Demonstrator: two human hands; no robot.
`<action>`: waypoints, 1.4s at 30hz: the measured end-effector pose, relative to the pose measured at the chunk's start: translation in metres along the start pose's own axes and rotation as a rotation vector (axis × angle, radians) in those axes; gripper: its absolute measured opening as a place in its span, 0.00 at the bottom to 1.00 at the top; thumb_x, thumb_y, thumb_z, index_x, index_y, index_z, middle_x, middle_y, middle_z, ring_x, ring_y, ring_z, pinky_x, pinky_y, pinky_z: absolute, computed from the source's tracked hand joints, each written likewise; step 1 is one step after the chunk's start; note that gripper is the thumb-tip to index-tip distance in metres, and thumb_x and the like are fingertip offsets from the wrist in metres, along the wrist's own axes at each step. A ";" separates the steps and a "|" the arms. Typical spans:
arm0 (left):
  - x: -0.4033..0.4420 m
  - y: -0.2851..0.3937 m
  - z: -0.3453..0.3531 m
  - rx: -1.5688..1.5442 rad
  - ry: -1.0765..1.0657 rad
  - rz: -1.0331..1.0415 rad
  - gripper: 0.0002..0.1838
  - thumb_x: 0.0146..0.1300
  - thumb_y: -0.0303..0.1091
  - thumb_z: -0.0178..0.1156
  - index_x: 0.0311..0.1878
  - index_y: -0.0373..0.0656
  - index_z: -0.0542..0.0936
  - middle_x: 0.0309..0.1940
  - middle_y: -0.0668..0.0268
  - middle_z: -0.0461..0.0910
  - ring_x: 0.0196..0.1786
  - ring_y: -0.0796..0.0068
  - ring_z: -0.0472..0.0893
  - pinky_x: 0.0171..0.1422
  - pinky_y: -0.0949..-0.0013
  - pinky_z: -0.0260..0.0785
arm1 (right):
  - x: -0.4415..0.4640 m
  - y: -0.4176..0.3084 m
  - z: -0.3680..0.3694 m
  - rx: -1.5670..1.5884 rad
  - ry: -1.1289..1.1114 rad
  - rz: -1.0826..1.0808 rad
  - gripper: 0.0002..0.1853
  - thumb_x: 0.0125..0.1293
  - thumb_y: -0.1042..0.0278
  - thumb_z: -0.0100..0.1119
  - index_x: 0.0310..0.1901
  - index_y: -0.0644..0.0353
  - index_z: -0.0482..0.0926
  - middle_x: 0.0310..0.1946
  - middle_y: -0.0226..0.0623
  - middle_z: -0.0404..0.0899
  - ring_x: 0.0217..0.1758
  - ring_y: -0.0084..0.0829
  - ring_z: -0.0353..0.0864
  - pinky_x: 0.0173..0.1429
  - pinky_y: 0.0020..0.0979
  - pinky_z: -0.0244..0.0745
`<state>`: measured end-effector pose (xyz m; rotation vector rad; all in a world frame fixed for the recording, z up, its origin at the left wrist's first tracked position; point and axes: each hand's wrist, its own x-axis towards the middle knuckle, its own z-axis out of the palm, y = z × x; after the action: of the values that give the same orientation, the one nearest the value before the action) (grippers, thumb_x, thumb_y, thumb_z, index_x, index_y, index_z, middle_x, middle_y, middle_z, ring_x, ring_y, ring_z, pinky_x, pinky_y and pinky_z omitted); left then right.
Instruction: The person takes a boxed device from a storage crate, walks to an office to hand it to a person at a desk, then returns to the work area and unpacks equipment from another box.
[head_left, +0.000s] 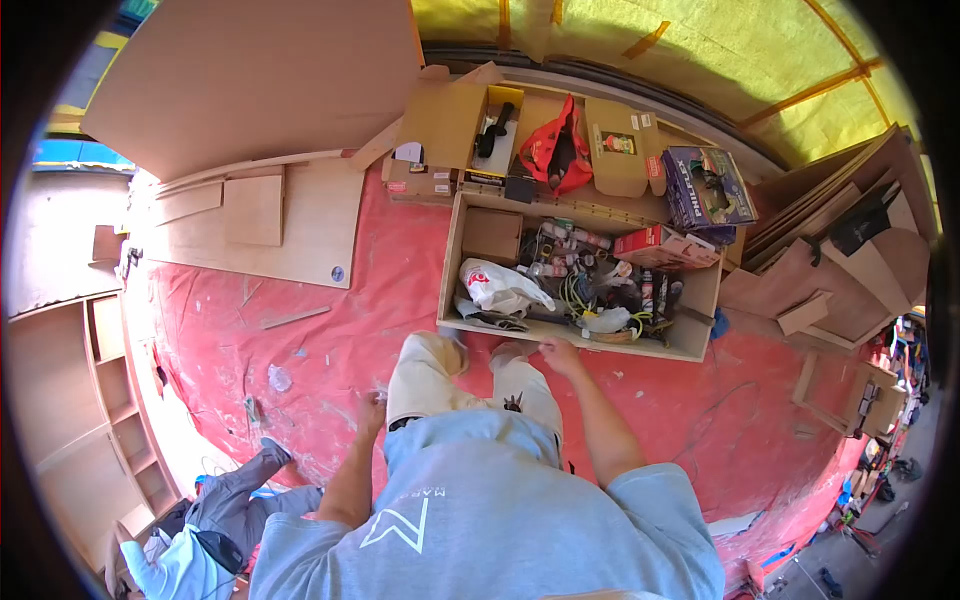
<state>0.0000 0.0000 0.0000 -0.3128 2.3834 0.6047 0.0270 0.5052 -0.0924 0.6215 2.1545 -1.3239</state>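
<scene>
My left hand (pixel 372 410) hangs beside my left leg, above the red floor sheet. Its fingers are small and unclear, so I cannot tell whether it holds anything. My right hand (pixel 560 355) is just in front of the near wall of a wooden box (pixel 590 337), with its fingers loosely apart and nothing visible in them. Contact with the box is unclear. Inside the box lie a white plastic bag (pixel 500 287), a yellow-green cable (pixel 577 300), several spray cans or bottles (pixel 590 238) and a red carton (pixel 665 247).
Behind the box are cardboard boxes (pixel 430 125), a red bag (pixel 558 150) and a purple PHILFLEX box (pixel 708 187). Wood panels (pixel 300 220) lie left; more boards (pixel 850 200) lean right. A person (pixel 225 510) is low at left, near a shelf unit (pixel 115 370). Red sheeting (pixel 320 370) covers the floor.
</scene>
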 end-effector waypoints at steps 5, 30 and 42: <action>0.010 0.090 -0.047 -0.099 0.222 0.090 0.20 0.60 0.36 0.56 0.52 0.33 0.75 0.37 0.50 0.80 0.42 0.56 0.80 0.48 0.60 0.71 | -0.027 0.061 -0.042 0.268 0.083 0.326 0.11 0.64 0.68 0.53 0.44 0.61 0.79 0.29 0.33 0.80 0.27 0.25 0.80 0.27 0.27 0.74; 0.315 0.300 0.129 1.161 -0.408 1.313 0.04 0.51 0.29 0.58 0.29 0.46 0.82 0.44 0.64 0.75 0.50 0.63 0.77 0.50 0.61 0.73 | 0.163 0.054 0.047 -0.002 0.443 0.148 0.32 0.51 0.77 0.61 0.61 0.61 0.67 0.59 0.52 0.70 0.63 0.47 0.68 0.64 0.38 0.66; 0.299 0.304 0.057 0.711 -0.465 1.417 0.07 0.48 0.24 0.57 0.31 0.42 0.81 0.51 0.59 0.76 0.51 0.59 0.78 0.52 0.61 0.73 | 0.168 0.001 0.054 0.243 0.443 0.070 0.14 0.60 0.60 0.62 0.41 0.62 0.80 0.28 0.48 0.78 0.35 0.41 0.81 0.41 0.39 0.75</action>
<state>-0.3084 0.2717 -0.1287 1.7066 1.8494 0.2610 -0.0879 0.4750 -0.2221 1.1705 2.2940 -1.5347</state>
